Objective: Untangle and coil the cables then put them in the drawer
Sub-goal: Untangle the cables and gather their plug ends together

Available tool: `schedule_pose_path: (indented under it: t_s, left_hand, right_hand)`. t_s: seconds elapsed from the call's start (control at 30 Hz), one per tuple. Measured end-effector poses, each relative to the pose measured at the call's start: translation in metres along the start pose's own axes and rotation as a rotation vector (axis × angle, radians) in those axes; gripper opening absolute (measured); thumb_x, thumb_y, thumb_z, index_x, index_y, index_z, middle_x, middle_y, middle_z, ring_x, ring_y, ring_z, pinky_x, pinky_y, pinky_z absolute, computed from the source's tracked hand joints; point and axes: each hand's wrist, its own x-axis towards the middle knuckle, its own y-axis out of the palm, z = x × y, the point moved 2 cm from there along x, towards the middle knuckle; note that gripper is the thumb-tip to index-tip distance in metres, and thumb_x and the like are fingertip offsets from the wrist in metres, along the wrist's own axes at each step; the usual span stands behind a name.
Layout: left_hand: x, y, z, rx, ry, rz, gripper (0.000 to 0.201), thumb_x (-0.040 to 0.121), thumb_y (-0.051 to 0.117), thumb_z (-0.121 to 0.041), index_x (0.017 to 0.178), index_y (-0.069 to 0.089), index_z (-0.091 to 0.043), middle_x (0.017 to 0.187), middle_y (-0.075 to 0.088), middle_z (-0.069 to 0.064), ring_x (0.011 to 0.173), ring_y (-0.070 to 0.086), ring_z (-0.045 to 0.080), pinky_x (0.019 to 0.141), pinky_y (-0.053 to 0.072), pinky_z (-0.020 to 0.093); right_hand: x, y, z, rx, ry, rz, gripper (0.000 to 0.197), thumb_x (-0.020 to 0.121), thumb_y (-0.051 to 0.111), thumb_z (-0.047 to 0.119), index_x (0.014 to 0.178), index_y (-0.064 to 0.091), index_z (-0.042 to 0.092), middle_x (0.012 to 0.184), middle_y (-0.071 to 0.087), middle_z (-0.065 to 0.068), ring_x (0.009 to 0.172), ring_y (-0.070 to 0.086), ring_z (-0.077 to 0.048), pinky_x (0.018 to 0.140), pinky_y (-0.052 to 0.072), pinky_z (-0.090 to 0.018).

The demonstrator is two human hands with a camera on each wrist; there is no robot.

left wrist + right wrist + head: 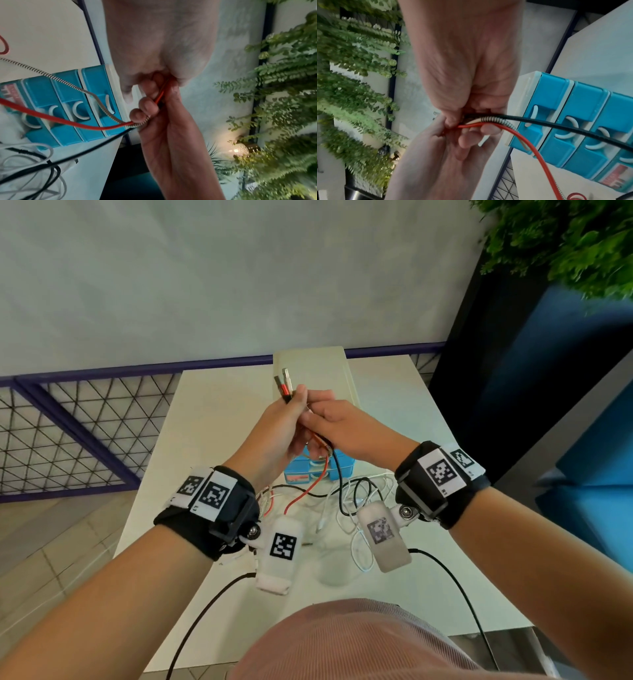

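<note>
- White bench (pixel 394 594) under you, blue drawer unit (pixel 342 465) just beyond your hands.
- Your left hand (pixel 274 433) grips the red (pixel 51 117), black (pixel 556 123) and striped (pixel 65 82) cables, plugs up.
- Your right hand (pixel 346 426) pinches them just below; the tails hang toward you, still tangled.

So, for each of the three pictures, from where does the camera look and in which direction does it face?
Head: sits on the head, faces forward and down at the table; both forearms show, left hand and right hand gripping the cables.
Left wrist: looks along the left palm to the red cable and drawer unit.
Right wrist: looks along the right palm; the left hand shows below it.
Shared: both wrist views show the red cable, striped cable and blue drawers.
</note>
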Motion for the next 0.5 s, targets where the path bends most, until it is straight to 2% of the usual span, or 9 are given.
schedule_pose_path:
  t_s: [0.07,0.13,0.23,0.3,0.4,0.5]
  left_hand:
    - [-0.002,0.003,-0.001,0.018,0.022,0.013,0.044,0.102,0.031,-0.037,0.125,0.057,-0.011,0.080,0.065,0.012,0.054,0.048,0.024,0.060,0.045,0.031]
    - [-0.002,0.004,-0.002,0.039,0.074,-0.052,0.036,0.100,0.041,-0.031,0.129,0.048,-0.012,0.094,0.064,0.015,0.063,0.056,0.025,0.068,0.051,0.032]
    - [-0.002,-0.006,-0.006,0.068,0.229,-0.219,0.040,0.093,0.056,-0.018,0.129,0.038,-0.016,0.108,0.066,0.011,0.086,0.068,0.017,0.078,0.057,0.029]
    - [-0.003,-0.012,-0.009,0.195,0.329,-0.226,0.039,0.092,0.058,-0.013,0.126,0.042,-0.021,0.107,0.068,0.011,0.088,0.069,0.012,0.081,0.058,0.028]
    - [-0.002,-0.016,-0.011,0.336,0.367,-0.222,0.032,0.089,0.063,-0.014,0.120,0.056,-0.016,0.104,0.068,0.013,0.093,0.068,0.017,0.082,0.058,0.030]
    - [-0.003,-0.017,-0.006,0.321,0.339,-0.192,0.030,0.086,0.067,-0.016,0.115,0.061,-0.015,0.105,0.070,0.009,0.097,0.068,0.020,0.085,0.057,0.033]
  right_hand:
    - [-0.002,-0.003,-0.001,0.026,0.012,0.001,0.031,0.102,0.042,0.019,0.083,0.059,0.002,0.063,0.061,-0.002,0.050,0.052,-0.013,0.055,0.047,-0.026]
    - [-0.004,-0.005,-0.005,0.049,0.050,-0.025,0.028,0.102,0.043,0.020,0.080,0.057,0.012,0.062,0.056,0.000,0.049,0.048,-0.011,0.055,0.044,-0.024]
    - [-0.007,-0.008,-0.011,0.071,0.094,-0.059,0.029,0.102,0.042,0.021,0.092,0.058,0.000,0.063,0.053,0.001,0.049,0.045,-0.008,0.054,0.042,-0.021]
    - [-0.009,-0.009,-0.013,0.071,0.113,-0.059,0.027,0.103,0.041,0.021,0.097,0.058,0.000,0.064,0.053,0.000,0.049,0.044,-0.008,0.053,0.040,-0.021]
    - [-0.010,-0.006,-0.013,0.082,0.101,-0.037,0.029,0.103,0.040,0.020,0.102,0.060,0.000,0.066,0.056,0.000,0.052,0.046,-0.010,0.054,0.042,-0.020]
    - [-0.011,-0.005,-0.012,0.126,0.074,-0.038,0.028,0.103,0.040,0.022,0.090,0.059,0.006,0.060,0.059,0.007,0.051,0.049,-0.008,0.054,0.044,-0.023]
